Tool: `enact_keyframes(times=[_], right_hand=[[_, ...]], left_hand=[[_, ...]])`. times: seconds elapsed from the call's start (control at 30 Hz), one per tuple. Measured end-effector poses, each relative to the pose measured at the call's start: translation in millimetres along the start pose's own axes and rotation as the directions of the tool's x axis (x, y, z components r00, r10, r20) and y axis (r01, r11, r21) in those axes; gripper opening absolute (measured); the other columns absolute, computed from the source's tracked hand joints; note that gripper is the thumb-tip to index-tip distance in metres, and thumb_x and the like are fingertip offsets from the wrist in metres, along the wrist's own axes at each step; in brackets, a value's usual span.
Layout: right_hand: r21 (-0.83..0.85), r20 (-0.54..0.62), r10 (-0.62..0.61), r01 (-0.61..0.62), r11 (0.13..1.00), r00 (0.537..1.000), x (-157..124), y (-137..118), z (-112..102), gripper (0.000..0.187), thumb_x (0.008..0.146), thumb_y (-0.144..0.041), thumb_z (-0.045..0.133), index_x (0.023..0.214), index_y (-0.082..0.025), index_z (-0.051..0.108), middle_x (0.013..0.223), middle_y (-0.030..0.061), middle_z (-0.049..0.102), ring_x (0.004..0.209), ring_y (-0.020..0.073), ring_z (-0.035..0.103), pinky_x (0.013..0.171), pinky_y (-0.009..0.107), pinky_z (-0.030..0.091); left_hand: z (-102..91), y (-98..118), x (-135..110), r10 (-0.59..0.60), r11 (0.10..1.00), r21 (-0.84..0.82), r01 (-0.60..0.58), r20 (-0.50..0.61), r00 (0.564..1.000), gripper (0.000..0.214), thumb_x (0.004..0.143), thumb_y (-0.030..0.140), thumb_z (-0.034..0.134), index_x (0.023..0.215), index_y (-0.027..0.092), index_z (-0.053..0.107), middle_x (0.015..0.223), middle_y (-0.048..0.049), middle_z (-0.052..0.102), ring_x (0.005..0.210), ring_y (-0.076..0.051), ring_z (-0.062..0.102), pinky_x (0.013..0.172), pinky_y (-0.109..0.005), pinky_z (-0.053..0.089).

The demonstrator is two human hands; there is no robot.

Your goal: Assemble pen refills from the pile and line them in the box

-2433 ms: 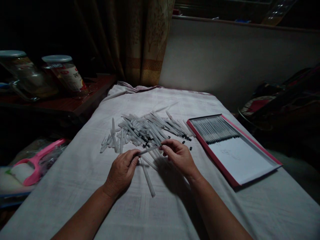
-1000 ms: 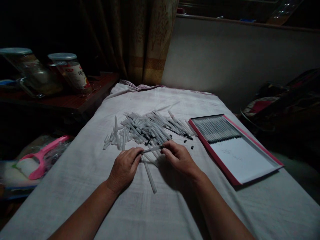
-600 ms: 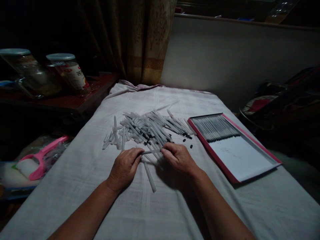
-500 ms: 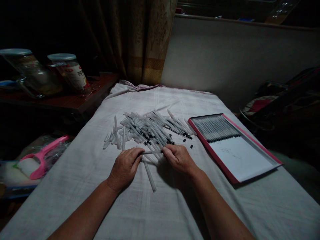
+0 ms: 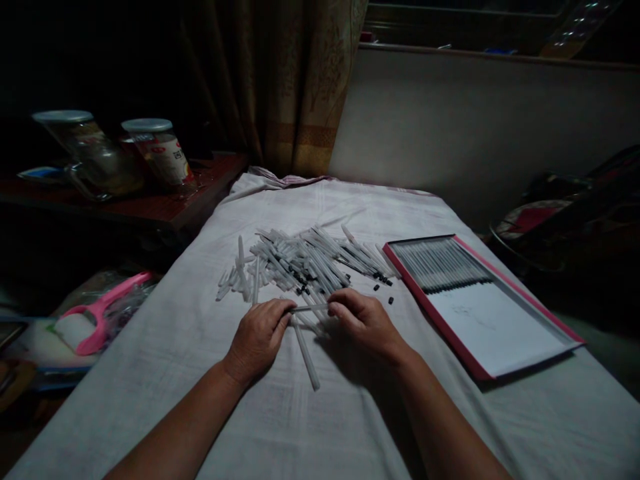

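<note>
A slim clear pen (image 5: 310,308) lies level between my hands, over the near edge of a heap of loose pen parts (image 5: 300,260). My left hand (image 5: 260,333) pinches its left end. The fingers of my right hand (image 5: 361,319) are closed at its right end. Below them a loose clear pen barrel (image 5: 306,353) slants on the cloth. To the right, a shallow red-edged box (image 5: 440,337) holds a row of pens (image 5: 440,262) with dark ends along its far side. Small black caps or plugs (image 5: 391,301) lie between heap and box.
A white cloth (image 5: 210,400) covers the work surface. On a dark wooden table (image 5: 200,200) at the left stand a lidded jar (image 5: 167,160) and a glass jug (image 5: 107,173). A pink-handled item (image 5: 103,313) sits low at the left. Behind hang a curtain (image 5: 280,87) and a pale wall.
The whole view has shifted slightly, so everything sits a little lower and further right. Both hands still hold the pen in nearly the same pose.
</note>
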State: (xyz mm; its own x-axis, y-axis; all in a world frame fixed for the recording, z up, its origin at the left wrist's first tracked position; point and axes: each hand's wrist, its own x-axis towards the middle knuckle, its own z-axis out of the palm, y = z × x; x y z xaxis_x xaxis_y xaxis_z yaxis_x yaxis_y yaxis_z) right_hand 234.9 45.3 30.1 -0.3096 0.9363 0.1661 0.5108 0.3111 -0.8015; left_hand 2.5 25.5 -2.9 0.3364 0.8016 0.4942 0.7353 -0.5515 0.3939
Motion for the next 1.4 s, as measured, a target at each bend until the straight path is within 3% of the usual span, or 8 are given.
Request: enact_keyframes(times=[0.1,0.27,0.47,0.63,0.83,1.07,1.27,1.4], right_hand=[[0.113,0.013,0.006,-0.008,0.994,1.0,-1,1,0,0.02,0.086,-0.029,0.055,0.098,-0.02,0.068,0.084,0.0029,0.072,0.072,0.0154,0.064,0.066,0.025,0.047],[0.018,-0.06,0.037,-0.036,0.999,0.997,-3,1,3,0.026,0.088,-0.032,0.05,0.071,-0.02,0.066,0.065,0.0016,0.068,0.062,0.0153,0.063,0.062,0.026,0.045],[0.131,-0.053,0.071,-0.064,0.989,0.996,-12,1,5,0.024,0.085,-0.033,0.055,0.096,-0.019,0.07,0.08,0.0043,0.074,0.066,0.0171,0.066,0.063,0.027,0.049],[0.057,-0.149,0.106,-0.098,0.993,0.983,-18,3,10,0.029,0.088,-0.038,0.051,0.074,-0.019,0.066,0.065,0.0035,0.07,0.058,0.0166,0.063,0.057,0.027,0.047],[0.202,-0.161,0.118,-0.084,0.976,0.98,-29,3,16,0.028,0.085,-0.039,0.056,0.098,-0.017,0.069,0.083,0.007,0.074,0.069,0.0188,0.07,0.064,0.028,0.054],[0.07,-0.223,0.126,-0.113,0.991,0.967,-31,7,21,0.04,0.09,-0.045,0.049,0.063,-0.019,0.062,0.056,0.0031,0.065,0.054,0.0157,0.062,0.053,0.024,0.046],[0.159,-0.203,0.106,-0.074,0.985,0.973,-34,8,19,0.026,0.088,-0.038,0.053,0.101,-0.018,0.065,0.082,0.0056,0.073,0.068,0.0172,0.068,0.063,0.026,0.052],[0.074,-0.23,0.073,-0.057,0.996,0.97,-34,4,18,0.022,0.089,-0.035,0.051,0.083,-0.019,0.066,0.071,0.0036,0.07,0.066,0.0169,0.067,0.062,0.025,0.05]], left_hand=[[-0.3,-1,0,-0.01,1.0,-0.022,0.01,0.002,1.0,0.019,0.095,0.019,0.049,0.11,0.018,0.061,0.099,-0.0066,0.073,0.089,-0.02,0.068,0.078,-0.033,0.053],[-0.4,0,0,0.053,0.997,-0.059,-0.051,0.024,0.998,0.022,0.095,0.018,0.051,0.113,0.019,0.062,0.098,-0.0064,0.073,0.09,-0.02,0.068,0.078,-0.034,0.052],[-0.2,1,1,0.014,0.996,-0.084,-0.012,0.024,1.0,0.021,0.094,0.018,0.051,0.111,0.018,0.064,0.097,-0.0067,0.073,0.088,-0.02,0.068,0.077,-0.034,0.052],[-0.8,3,1,0.073,0.99,-0.127,-0.066,0.047,0.996,0.021,0.094,0.018,0.053,0.112,0.02,0.063,0.1,-0.0061,0.074,0.091,-0.02,0.068,0.079,-0.035,0.05],[0.4,2,0,0.025,0.983,-0.185,-0.011,0.071,0.997,0.02,0.094,0.018,0.054,0.111,0.019,0.064,0.1,-0.0062,0.074,0.091,-0.02,0.068,0.079,-0.034,0.051],[-0.4,3,1,0.102,0.977,-0.194,-0.093,0.038,0.994,0.022,0.095,0.019,0.052,0.113,0.02,0.064,0.1,-0.0066,0.074,0.089,-0.02,0.069,0.077,-0.034,0.051],[0.0,2,0,0.07,0.98,-0.191,-0.061,0.042,0.997,0.021,0.095,0.019,0.053,0.112,0.02,0.065,0.1,-0.0069,0.074,0.091,-0.02,0.069,0.078,-0.034,0.052],[0.3,2,0,0.077,0.979,-0.19,-0.068,0.039,0.996,0.022,0.094,0.019,0.053,0.112,0.019,0.065,0.099,-0.0071,0.074,0.091,-0.02,0.069,0.078,-0.033,0.052]])
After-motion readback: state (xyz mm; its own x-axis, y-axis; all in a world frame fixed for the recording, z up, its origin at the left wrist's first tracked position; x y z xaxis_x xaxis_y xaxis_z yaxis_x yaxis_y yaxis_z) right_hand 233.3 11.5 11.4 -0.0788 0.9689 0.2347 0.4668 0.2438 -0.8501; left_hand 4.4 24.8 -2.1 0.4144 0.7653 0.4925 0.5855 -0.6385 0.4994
